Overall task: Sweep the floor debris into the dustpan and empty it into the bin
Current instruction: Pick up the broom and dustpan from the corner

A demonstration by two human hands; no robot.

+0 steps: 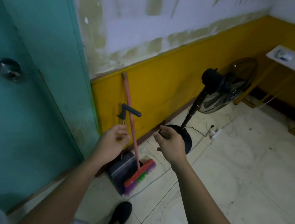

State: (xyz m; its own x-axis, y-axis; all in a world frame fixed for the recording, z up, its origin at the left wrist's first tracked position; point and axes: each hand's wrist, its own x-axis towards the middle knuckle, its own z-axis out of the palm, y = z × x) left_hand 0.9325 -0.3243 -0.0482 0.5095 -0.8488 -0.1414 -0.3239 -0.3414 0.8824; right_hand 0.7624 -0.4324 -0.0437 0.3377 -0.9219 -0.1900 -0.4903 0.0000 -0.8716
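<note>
1. We see a broom head [140,174] of glossy red plastic with purple and green synthetic bristles; the broom handle [128,98] looks like smooth pink-coated wood or plastic, we cannot tell which.
2. The dustpan [121,168] is dark, faintly shiny plastic, with a thin bare-metal rod and a matt grey grip [132,110].
3. The door [24,96] wears smooth teal paint; its knob [6,70] is polished metal.
4. The wall [135,26] shows patchy, flaking white paint above a smoother yellow band.
5. The floor [237,178] is pale tile, scuffed and dusty.
6. The fan [233,89] has a black wire grille.
</note>
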